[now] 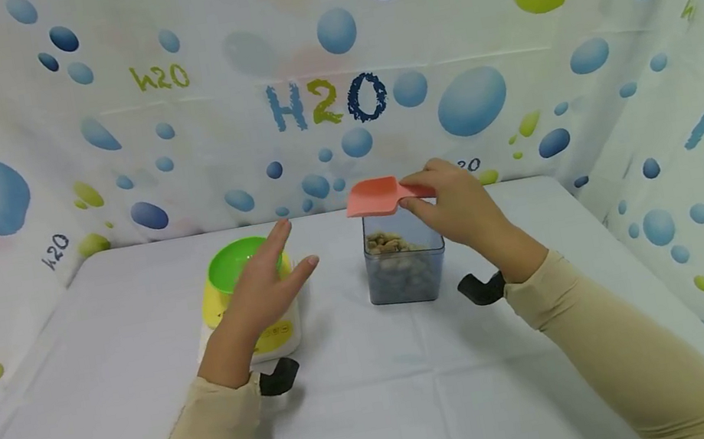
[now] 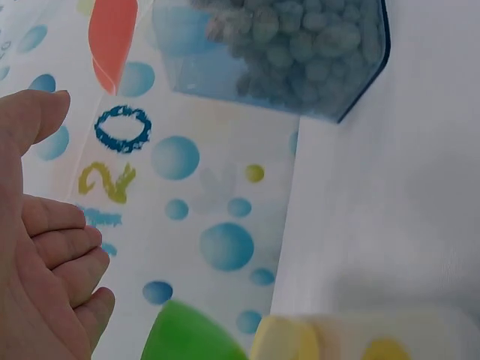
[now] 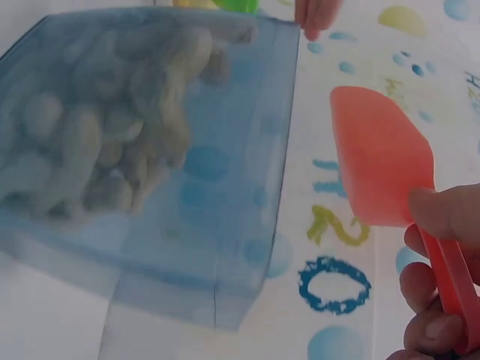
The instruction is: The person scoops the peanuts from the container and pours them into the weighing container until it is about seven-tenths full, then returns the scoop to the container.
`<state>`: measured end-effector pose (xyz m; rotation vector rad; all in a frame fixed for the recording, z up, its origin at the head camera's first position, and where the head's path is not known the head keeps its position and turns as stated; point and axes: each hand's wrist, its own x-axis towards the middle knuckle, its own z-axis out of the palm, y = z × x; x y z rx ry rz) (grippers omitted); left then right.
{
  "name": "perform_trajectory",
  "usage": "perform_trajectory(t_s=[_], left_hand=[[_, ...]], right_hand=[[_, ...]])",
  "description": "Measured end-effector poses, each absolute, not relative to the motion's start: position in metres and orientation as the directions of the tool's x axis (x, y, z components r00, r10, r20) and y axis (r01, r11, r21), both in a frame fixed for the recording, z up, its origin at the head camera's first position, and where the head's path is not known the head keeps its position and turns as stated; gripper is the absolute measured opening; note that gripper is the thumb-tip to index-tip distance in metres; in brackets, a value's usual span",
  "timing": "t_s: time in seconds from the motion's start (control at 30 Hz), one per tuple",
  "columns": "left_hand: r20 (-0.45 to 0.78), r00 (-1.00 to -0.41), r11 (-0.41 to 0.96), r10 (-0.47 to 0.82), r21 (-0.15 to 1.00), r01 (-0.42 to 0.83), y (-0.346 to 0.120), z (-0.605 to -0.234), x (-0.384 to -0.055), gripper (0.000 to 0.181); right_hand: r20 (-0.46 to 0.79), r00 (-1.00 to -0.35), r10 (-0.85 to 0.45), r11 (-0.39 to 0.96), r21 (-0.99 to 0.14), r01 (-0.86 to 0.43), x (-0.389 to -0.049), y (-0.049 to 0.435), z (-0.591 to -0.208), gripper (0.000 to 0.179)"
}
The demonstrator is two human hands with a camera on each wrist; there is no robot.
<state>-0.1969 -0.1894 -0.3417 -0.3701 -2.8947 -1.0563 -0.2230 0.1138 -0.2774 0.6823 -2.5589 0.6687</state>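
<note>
My right hand [image 1: 458,206] grips the handle of a coral scoop [image 1: 374,198] above a see-through bluish bin [image 1: 407,276]. Shelled-looking tan nuts, peanuts in their shells [image 1: 387,242], lie in the bin. In the right wrist view, the thumb presses on the scoop's neck [image 3: 386,161] and the fingers curl round its handle. No load shows in the scoop. My left hand [image 1: 259,289] is held in the air with its fingers extended, holding nothing. From the head it partly hides a green bowl [image 1: 230,267] on a yellow and white kitchen scale [image 1: 274,337].
A white cloth covers the table [image 1: 385,416]. Behind it and at both sides hangs a white curtain [image 1: 228,147] printed with blue and green drops and H2O lettering. A black piece [image 1: 278,378] is strapped at the left wrist, another [image 1: 481,289] at the right.
</note>
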Motion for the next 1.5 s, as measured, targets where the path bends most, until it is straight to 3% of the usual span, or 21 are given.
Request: perform_trajectory(t_s=[0.37,0.7,0.97,1.2,1.5], left_hand=[[0.161,-0.935,0.685,0.317,0.643,0.343,-0.143,-0.350,-0.211,0.082],[0.190,-0.921,0.608,0.341,0.703,0.370,-0.116,-0.363,-0.216,0.070],[0.231,-0.912,0.577,0.339,0.714,0.396,-0.109,-0.368,-0.218,0.062],[0.293,-0.889,0.559,0.352,0.695,0.451,-0.109,-0.371,-0.217,0.061],[0.329,-0.873,0.538,0.359,0.691,0.482,-0.106,-0.372,-0.217,0.061]], right_hand=[[0.482,-0.790,-0.379,0.826,-0.210,-0.524,-0.215,0.155,-0.274,0.028],[0.493,-0.660,-0.567,0.774,0.045,-0.632,-0.209,0.153,-0.274,0.021],[0.414,-0.637,-0.650,0.742,0.165,-0.649,-0.211,0.145,-0.274,0.014],[0.278,-0.672,-0.687,0.720,0.134,-0.681,-0.212,0.136,-0.272,0.016],[0.083,-0.796,-0.600,0.788,-0.115,-0.605,-0.221,0.142,-0.269,0.012]])
